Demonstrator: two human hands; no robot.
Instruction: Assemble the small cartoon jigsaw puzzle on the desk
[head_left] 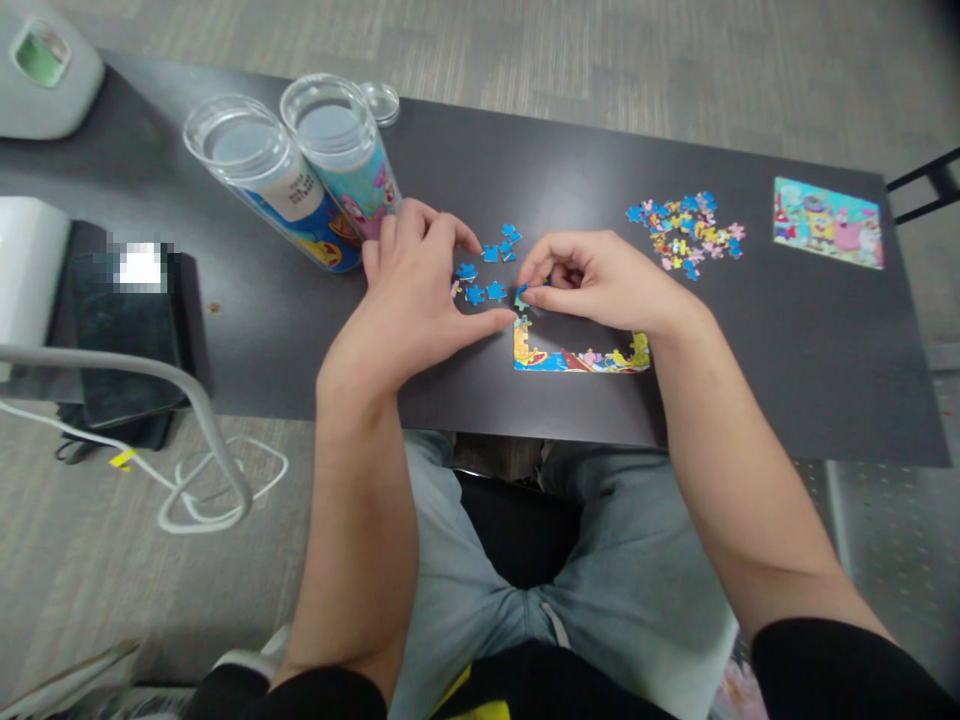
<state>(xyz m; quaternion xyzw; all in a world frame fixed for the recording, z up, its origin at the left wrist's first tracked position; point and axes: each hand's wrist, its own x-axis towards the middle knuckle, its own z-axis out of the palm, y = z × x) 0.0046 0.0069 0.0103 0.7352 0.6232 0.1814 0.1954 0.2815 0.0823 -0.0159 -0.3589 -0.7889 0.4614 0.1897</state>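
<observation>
My right hand (592, 275) pinches a small blue-green jigsaw piece (522, 297) between thumb and finger, just above the left side of a partly joined puzzle (581, 361). This joined part shows a bottom edge with short sides at both ends. My left hand (420, 285) is spread over the table, its thumb tip close to the puzzle's upper left corner. Several loose blue jigsaw pieces (496, 291) lie between the two hands, some partly hidden by the left fingers.
Two clear tubs (315, 190) with printed wraps stand behind my left hand, near a clear lid (381, 103). A heap of mixed pieces (690, 232) and a picture card (828, 223) lie to the right. A black case (127, 330) and grey cable (172, 375) are at left.
</observation>
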